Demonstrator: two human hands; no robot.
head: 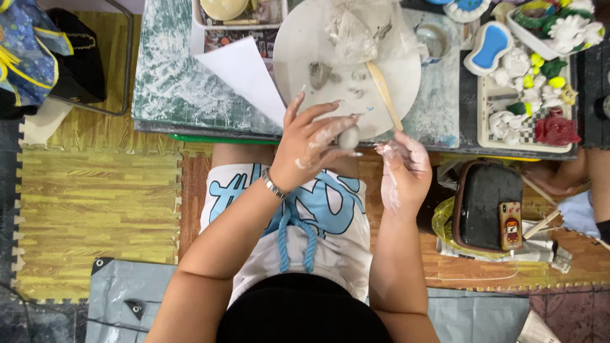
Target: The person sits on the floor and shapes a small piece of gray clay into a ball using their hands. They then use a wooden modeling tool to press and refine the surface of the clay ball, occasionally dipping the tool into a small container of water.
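Centrally, a small grey clay lump (348, 136) is gripped by the left hand (311, 147), fingers curled round it w/ fingertips pressed on; the lump is held just off the near edge of a round white board (298, 44). A metal bracelet (273, 184) is worn on that wrist. The right hand (403, 171) is held just beside the lump, not touching it; fingers loosely bent, half-open, nothing gripped, skin smeared w/ pale clay.

On the board, a wooden modelling stick (384, 94) is laid diagonally, a crumpled clear plastic sheet (356, 28) is seen toward the far side, and a few small clay scraps (321, 75) are scattered near the middle. A white paper sheet (244, 76) is tucked partly under the board's left edge. All is borne by a green-and-white marbled table (171, 82).

At right, a tray (484, 101) of white, yellow, green & red moulded figures is set on the table, w/ a blue-centred piece (488, 47) beyond it. Lower right, a black case (483, 200) is seen on the floor, a phone (509, 225) lying on top. Lap is covered by white-and-blue shorts (318, 209) w/ a blue drawstring. Yellow-brown foam mats (95, 203) are laid on the floor at left; a black bag (79, 60) is seen at upper left.
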